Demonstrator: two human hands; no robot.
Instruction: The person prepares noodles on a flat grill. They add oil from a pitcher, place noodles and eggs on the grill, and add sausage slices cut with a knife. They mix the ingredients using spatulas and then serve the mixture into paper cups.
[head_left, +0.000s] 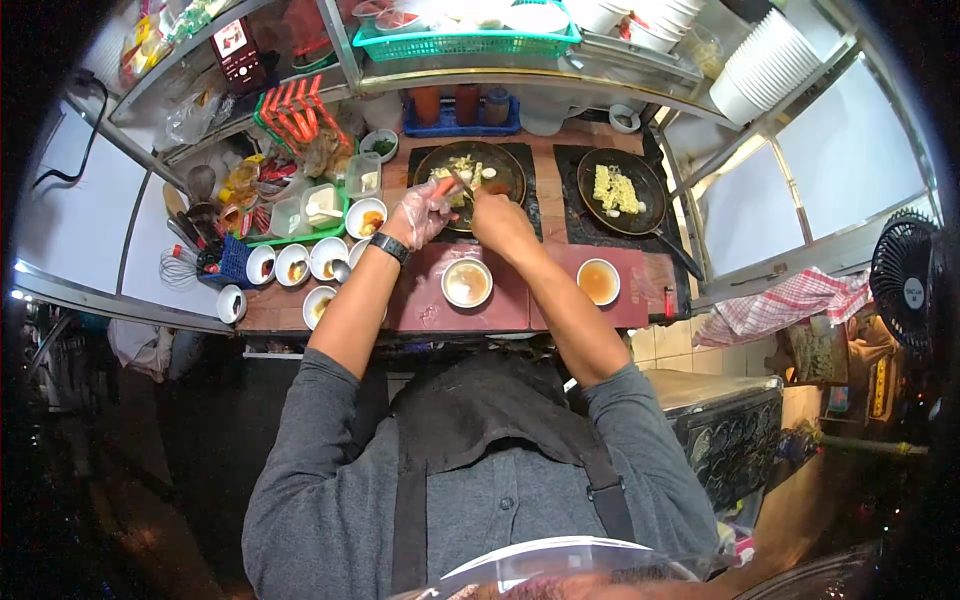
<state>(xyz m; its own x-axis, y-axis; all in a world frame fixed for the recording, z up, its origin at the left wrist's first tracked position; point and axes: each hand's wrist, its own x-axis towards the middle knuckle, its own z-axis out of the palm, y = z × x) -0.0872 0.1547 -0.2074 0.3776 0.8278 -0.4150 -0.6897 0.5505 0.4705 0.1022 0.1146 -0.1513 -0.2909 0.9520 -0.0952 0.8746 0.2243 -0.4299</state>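
Note:
My left hand, in a clear plastic glove, grips an orange-red sausage-like stick above the left frying pan. Close beside it, my right hand is bare and closed around a thin dark tool, apparently a knife, whose blade meets the stick. Beneath both hands the pan holds broken noodles and pale round slices; the hands hide its near part. On the right, a second frying pan contains a block of yellow noodles. Before me stands a bowl of cloudy liquid.
Another bowl holds orange-brown liquid. Several small white bowls of seasonings crowd the left, near a green tray and blue basket. Sauce bottles stand in a blue tray. A lighter lies right; a shelf spans the back.

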